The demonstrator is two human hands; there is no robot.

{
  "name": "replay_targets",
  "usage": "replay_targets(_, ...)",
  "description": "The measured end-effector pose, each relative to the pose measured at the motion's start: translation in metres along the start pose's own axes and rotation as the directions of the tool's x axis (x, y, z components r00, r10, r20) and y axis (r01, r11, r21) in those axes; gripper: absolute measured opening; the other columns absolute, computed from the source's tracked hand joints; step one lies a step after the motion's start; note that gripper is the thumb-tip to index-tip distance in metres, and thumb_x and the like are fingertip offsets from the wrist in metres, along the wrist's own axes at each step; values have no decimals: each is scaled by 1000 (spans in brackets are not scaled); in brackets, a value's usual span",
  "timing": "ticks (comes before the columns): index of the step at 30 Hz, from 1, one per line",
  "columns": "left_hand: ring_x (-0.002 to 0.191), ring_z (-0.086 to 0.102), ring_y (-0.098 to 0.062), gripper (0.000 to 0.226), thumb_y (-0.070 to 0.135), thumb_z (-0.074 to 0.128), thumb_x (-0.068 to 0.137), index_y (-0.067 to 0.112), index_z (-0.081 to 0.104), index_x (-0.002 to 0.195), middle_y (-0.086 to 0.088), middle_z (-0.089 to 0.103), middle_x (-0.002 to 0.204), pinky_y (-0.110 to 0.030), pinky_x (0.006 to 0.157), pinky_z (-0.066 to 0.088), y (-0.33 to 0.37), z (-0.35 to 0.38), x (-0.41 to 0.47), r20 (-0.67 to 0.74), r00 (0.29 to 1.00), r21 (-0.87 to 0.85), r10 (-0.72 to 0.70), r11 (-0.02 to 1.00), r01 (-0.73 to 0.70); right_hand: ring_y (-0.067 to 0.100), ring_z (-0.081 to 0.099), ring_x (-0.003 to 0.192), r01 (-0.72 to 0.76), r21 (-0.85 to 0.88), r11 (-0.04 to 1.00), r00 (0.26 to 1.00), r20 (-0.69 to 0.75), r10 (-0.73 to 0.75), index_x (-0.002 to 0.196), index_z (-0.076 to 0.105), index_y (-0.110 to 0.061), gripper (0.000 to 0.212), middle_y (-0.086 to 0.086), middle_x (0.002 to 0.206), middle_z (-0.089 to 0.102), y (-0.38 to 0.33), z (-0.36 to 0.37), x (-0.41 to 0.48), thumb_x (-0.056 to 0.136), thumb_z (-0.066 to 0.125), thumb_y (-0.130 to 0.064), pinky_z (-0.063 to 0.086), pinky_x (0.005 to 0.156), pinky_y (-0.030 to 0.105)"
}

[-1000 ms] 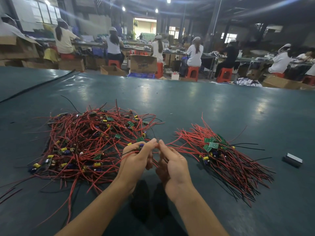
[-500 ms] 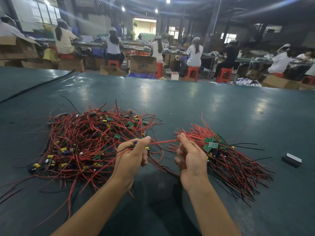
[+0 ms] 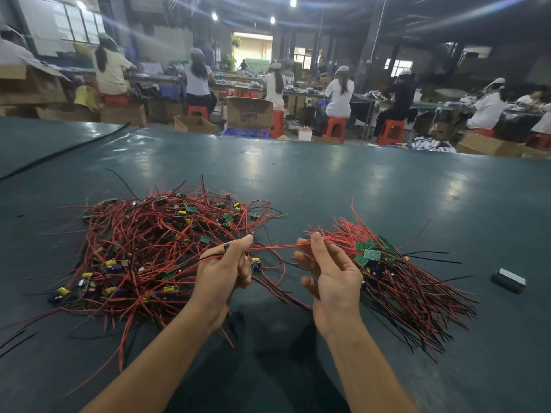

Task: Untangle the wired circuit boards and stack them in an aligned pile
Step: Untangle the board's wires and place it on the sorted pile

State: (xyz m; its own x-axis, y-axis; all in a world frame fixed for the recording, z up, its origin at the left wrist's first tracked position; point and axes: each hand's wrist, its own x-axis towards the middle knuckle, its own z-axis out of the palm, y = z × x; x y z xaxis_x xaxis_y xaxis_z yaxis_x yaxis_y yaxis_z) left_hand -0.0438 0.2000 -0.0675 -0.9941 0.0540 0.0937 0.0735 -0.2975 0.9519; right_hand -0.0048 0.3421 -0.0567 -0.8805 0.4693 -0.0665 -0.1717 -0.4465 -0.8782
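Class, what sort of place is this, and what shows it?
Probably an electronics assembly workshop: tangled wired circuit boards heaped on a green table, capped workers seated on red stools behind.

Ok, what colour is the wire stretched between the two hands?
Red: the wire shows best in the head view.

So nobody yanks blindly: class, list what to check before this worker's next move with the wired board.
1. Grip of left hand on small wired circuit board: ok.
2. Pinch of right hand on taut thin red wire: ok.
3. That wire free of tangled red-wire heap: cannot tell.
4. Wires of sorted green-board pile lie one way: ok.
5. Pile apart from small grey rectangular block: ok.
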Motion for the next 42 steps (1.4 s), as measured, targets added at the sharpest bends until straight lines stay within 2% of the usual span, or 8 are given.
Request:
replay_targets(7, 36, 34, -14, 58, 19, 61, 92, 22, 42, 37, 0, 36, 41, -22, 42, 36, -3, 4, -2, 29, 999, 50, 24, 998, -25, 6, 60, 46, -75, 103, 992, 995, -58, 81, 89, 71, -18, 3, 4, 78, 77, -3, -3, 3, 87, 73, -16, 41, 38, 16)
replay_targets(11, 37, 34, -12, 59, 21, 60, 93, 24, 44, 37, 3, 38, 41, -19, 44, 38, -2, 2, -2, 25, 1000, 46, 17, 999, -19, 6, 58, 43, -87, 135, 987, 995, -26, 91, 84, 68, -18, 8, 6, 79, 76, -5, -4, 3, 84, 75, -15, 40, 38, 15)
replay_targets(16, 37, 37, -11, 57, 26, 62, 90, 23, 45, 36, 4, 39, 41, -22, 42, 37, 3, -1, -1, 2, 1000, 10, -20, 1000, 20, 8, 56, 42, -99, 134, 986, 995, 41, 94, 85, 67, -16, 11, 9, 83, 77, -7, -3, 1, 81, 77, -18, 43, 38, 17)
replay_targets(24, 37, 37, -12, 58, 23, 61, 91, 22, 45, 35, 3, 39, 40, -21, 42, 35, 5, 0, -1, 30, 999, 33, 31, 999, -32, 4, 52, 39, -92, 191, 977, 996, 24, 89, 63, 68, -20, 14, 5, 73, 75, -10, -4, 2, 73, 78, -19, 41, 37, 14)
replay_targets(30, 38, 40, -13, 56, 25, 62, 90, 21, 47, 36, 1, 42, 41, -22, 43, 38, 6, 0, -1, 27, 999, 29, 21, 999, -22, 4, 52, 42, -88, 203, 975, 994, 85, 72, 52, 69, -22, 17, 4, 74, 75, -12, -6, 5, 66, 78, -22, 41, 39, 16)
replay_targets(37, 42, 42, -19, 48, 35, 64, 85, 19, 47, 43, -5, 43, 45, -25, 44, 41, 4, 1, -1, 74, 997, 64, 33, 997, -38, 3, 54, 45, -64, 165, 984, 997, 55, 55, 63, 73, -24, 8, -3, 77, 76, -11, -7, 5, 64, 79, -29, 44, 41, 16)
replay_targets(40, 43, 47, -19, 47, 49, 61, 81, 17, 51, 47, -8, 48, 48, -27, 45, 44, 3, 6, -6, 135, 990, 89, 48, 994, -61, 2, 56, 48, -92, 121, 988, 995, 58, 86, 83, 73, -21, 25, -6, 83, 76, -6, 0, -1, 63, 80, -33, 44, 40, 16)
replay_targets(42, 44, 49, -19, 54, 55, 55, 81, 7, 53, 55, -11, 50, 50, -26, 45, 45, 3, 9, -9, 181, 982, 104, 53, 992, -73, 2, 55, 48, -125, 66, 990, 989, 82, 119, 80, 75, -23, 21, -9, 79, 74, 0, 6, -6, 64, 80, -34, 45, 40, 17)
